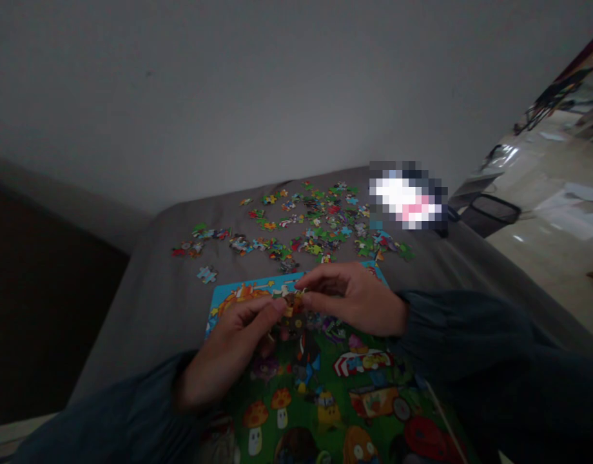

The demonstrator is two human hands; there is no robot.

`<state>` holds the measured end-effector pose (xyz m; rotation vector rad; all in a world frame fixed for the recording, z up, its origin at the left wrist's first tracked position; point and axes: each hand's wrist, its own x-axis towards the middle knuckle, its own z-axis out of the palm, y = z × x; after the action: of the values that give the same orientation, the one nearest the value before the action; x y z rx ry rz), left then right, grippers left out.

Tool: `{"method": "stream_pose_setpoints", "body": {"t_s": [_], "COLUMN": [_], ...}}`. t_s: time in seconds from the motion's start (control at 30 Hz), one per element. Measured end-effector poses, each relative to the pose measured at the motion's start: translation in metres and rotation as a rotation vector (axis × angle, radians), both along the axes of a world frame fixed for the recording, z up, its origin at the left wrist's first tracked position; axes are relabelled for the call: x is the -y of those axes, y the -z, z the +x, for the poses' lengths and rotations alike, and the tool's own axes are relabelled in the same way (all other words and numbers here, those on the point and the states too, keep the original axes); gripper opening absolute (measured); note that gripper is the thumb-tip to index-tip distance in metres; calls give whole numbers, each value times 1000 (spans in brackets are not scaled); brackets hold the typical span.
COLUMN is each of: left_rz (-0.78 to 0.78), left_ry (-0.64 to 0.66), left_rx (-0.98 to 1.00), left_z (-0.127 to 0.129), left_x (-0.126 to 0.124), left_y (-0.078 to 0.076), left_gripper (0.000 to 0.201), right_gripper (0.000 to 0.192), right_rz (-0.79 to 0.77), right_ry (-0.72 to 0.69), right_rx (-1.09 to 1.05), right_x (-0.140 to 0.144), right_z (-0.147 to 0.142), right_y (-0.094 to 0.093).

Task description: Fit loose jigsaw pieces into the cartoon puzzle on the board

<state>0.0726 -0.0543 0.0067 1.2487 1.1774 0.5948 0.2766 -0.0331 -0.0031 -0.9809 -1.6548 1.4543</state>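
Observation:
A colourful cartoon picture board (320,386), with a blue top and a green lower part, lies in front of me. My left hand (241,332) is over its left side, thumb and fingers pinched at a small brownish puzzle piece (291,303). From the right, my right hand (352,298) meets it, thumb and fingertips closed on the same small piece or pieces. Fingers partly hide them, so I cannot tell one piece from two joined ones. Beyond the board, loose jigsaw pieces (316,235) are scattered in many colours.
Grey cloth (156,303) covers the surface, which meets a pale wall (258,103) at the back. A light blue puzzle cluster (207,274) lies left of the board. At the back right is a bright pixelated object (405,196). A dark-framed chair (494,209) stands beyond the right edge.

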Motion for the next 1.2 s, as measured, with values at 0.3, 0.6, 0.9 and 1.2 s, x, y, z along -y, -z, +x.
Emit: {"method": "stream_pose_setpoints", "body": {"t_s": [0.3, 0.6, 0.9, 1.2], "left_rz": [-12, -27, -35, -23], "left_ry": [-23, -3, -73, 10], "left_rx": [-29, 9, 40, 64], "left_z": [-1, -2, 3, 1], "left_x": [0, -1, 1, 3], "left_y": [2, 2, 1, 4], "left_gripper": [39, 40, 42, 45], "right_gripper": [18, 21, 16, 12], "right_rz": [-77, 57, 397, 282], "right_ry": [12, 57, 115, 22], "right_rx": [-112, -62, 143, 104], "right_x": [-2, -1, 1, 2], "right_z": [3, 2, 4, 3], "right_y": [-2, -4, -9, -7]}}
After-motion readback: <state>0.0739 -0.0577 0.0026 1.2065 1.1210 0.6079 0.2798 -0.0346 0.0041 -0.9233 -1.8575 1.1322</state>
